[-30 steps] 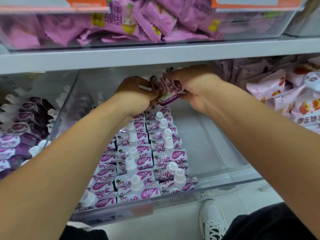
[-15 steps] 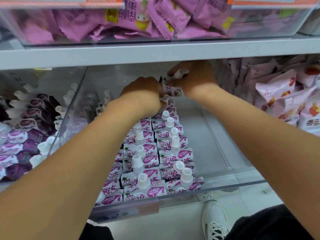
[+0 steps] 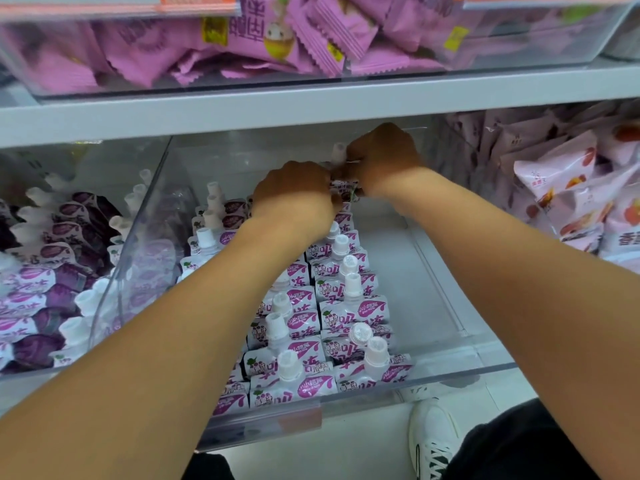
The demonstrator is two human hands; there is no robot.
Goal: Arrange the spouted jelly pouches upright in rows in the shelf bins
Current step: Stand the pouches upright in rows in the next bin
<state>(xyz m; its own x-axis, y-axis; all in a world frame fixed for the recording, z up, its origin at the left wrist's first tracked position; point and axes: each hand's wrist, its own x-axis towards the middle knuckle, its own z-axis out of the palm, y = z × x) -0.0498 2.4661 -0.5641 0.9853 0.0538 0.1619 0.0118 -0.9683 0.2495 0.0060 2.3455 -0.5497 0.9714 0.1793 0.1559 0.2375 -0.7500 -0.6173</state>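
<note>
Shelf (image 3: 311,109): a grey board spans the view, with a clear tub of pink wrapped sweets (image 3: 263,46) above it.
Middle bin (image 3: 450,372): a clear-walled bin on the lower level, its left part filled with upright rows and its right floor bare.
Side bins: darker purple pouches (image 3: 52,271) lie in the bin to the left; pale snack bags (image 3: 571,202) fill the bin to the right.
Rows of pouches (image 3: 332,306): white-capped pouches stand in files running front to back.
Left hand (image 3: 294,199): curled, pinching the held pouch from the left.
Right hand (image 3: 381,161): curled around the same pouch near its spout.
Held pouch (image 3: 343,188): at the back of the bin, just above the rear end of the rows; mostly hidden.
Risk: lowering it may nudge neighbours, and one front cap (image 3: 360,332) already leans, so a row could topple.
Writing: purple Chinese characters and a leaf-shaped logo show on the pouches; the small print is illegible.
</note>
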